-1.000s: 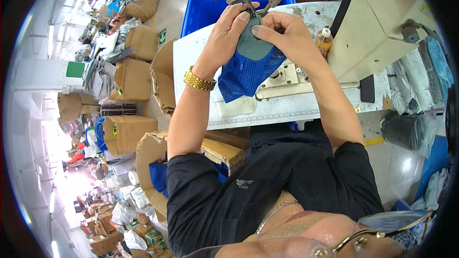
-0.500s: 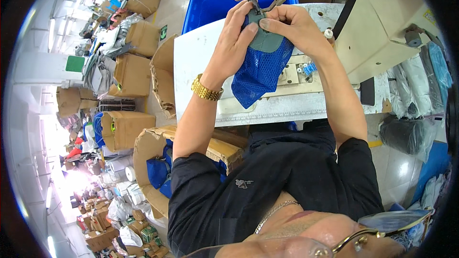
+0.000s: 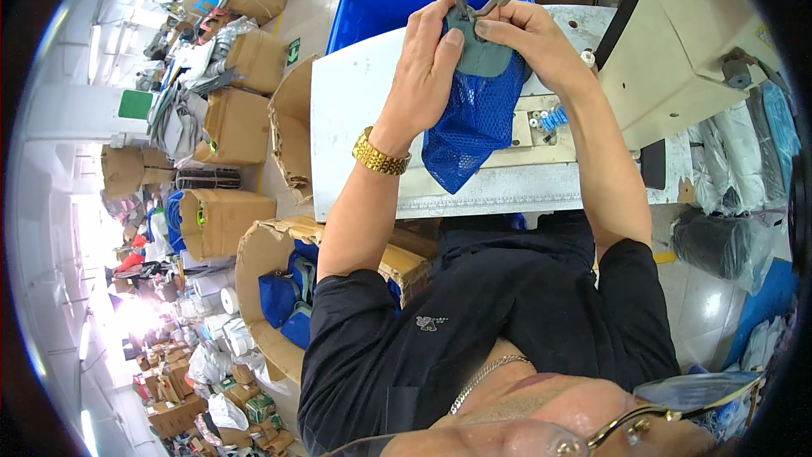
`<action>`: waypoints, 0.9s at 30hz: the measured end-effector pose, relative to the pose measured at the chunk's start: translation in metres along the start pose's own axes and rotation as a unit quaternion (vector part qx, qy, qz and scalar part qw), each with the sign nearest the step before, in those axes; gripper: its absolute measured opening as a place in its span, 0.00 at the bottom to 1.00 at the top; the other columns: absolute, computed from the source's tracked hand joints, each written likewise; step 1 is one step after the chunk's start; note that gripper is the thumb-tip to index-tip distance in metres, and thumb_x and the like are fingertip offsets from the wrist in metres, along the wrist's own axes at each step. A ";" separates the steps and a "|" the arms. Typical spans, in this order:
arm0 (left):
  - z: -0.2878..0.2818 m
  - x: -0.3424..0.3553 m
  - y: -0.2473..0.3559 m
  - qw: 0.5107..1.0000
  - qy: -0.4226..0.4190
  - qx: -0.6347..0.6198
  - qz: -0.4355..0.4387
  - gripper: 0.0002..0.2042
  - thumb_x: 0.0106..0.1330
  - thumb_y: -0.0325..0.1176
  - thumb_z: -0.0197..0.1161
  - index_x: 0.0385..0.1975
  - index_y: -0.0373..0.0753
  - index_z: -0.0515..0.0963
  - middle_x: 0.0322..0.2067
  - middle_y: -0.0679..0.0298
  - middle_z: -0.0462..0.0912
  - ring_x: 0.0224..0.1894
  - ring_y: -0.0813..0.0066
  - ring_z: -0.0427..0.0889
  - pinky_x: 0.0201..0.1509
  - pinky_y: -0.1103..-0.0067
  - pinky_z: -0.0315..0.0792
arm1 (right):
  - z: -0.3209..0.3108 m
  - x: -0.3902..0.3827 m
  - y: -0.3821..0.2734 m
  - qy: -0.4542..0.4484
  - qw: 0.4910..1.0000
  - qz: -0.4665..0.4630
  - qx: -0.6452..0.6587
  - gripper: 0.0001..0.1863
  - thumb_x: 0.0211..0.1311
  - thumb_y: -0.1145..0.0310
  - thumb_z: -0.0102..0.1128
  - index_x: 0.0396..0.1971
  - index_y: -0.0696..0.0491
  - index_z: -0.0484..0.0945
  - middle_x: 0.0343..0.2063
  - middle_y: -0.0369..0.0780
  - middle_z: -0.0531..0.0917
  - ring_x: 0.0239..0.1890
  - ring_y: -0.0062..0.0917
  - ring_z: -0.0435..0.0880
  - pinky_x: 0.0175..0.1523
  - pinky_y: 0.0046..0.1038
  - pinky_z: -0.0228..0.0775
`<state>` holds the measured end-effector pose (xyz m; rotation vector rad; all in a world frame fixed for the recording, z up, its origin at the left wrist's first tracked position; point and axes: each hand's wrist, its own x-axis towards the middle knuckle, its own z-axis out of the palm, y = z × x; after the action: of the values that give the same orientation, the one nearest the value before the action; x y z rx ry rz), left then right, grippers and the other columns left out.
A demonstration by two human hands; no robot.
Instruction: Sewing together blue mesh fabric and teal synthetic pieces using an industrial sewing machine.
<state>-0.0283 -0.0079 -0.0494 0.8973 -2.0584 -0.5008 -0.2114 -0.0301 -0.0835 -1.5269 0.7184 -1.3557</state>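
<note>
A blue mesh fabric piece point(image 3: 472, 123) with a rounded grey-green panel point(image 3: 484, 57) lies under the needle area of a sewing machine point(image 3: 461, 7). My left hand point(image 3: 430, 59) holds the panel's left side, its thumb on top and its fingers stretched along the far edge. On the right side, my right hand point(image 3: 529, 38) pinches the panel's edge between thumb and curled fingers. The mesh hangs loosely from the panel toward me, over the pale machine table. Exactly where the needle meets the fabric is hidden by the machine's foot and my fingers.
Behind the table point(image 3: 355, 152) stands a blue plastic bin point(image 3: 359, 13). Small blue and white bobbins point(image 3: 551, 120) sit on the machine bed. An open cardboard box point(image 3: 254, 288) at my left holds blue and grey-green pieces. Plastic-wrapped bundles point(image 3: 723, 241) lie at the right.
Both hands and the fabric have shifted slightly to the right in view, along with the machine. The mesh hangs in a different fold, and the left fingers and thumb have moved a little along the panel.
</note>
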 end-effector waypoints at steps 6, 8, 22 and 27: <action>-0.005 0.005 0.002 0.999 -0.018 -0.018 -0.021 0.21 0.72 0.35 0.43 0.59 0.29 0.63 0.52 0.49 0.69 0.55 0.58 0.70 0.60 0.71 0.63 | 0.000 0.005 0.001 0.012 0.999 0.019 -0.029 0.10 0.61 0.62 0.61 0.32 0.54 0.82 0.23 0.27 0.76 0.27 0.09 0.70 0.32 0.16 0.61; -0.004 0.007 -0.001 0.999 -0.005 -0.032 -0.022 0.21 0.73 0.37 0.43 0.58 0.28 0.64 0.52 0.49 0.70 0.55 0.58 0.71 0.61 0.73 0.62 | 0.000 0.008 0.003 0.018 1.000 -0.013 0.008 0.11 0.62 0.62 0.61 0.34 0.54 0.82 0.25 0.29 0.78 0.29 0.10 0.73 0.34 0.16 0.64; 0.003 0.015 -0.022 0.989 -0.016 -0.130 -0.074 0.22 0.74 0.40 0.44 0.58 0.28 0.67 0.55 0.49 0.71 0.58 0.60 0.70 0.63 0.75 0.61 | 0.012 -0.021 -0.009 0.181 0.961 -0.094 -0.186 0.13 0.60 0.66 0.60 0.41 0.58 0.81 0.35 0.34 0.83 0.37 0.16 0.80 0.42 0.20 0.71; 0.003 0.019 -0.021 0.993 -0.019 -0.115 -0.028 0.22 0.73 0.40 0.44 0.57 0.28 0.67 0.54 0.47 0.72 0.58 0.57 0.71 0.63 0.73 0.61 | 0.005 -0.041 -0.070 0.067 0.986 -0.141 -0.051 0.18 0.59 0.76 0.57 0.51 0.58 0.77 0.48 0.41 0.81 0.52 0.26 0.77 0.60 0.27 0.64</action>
<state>-0.0299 -0.0364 -0.0540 0.8143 -1.9639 -0.7737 -0.2260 0.0345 -0.0365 -1.6775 0.6817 -1.6667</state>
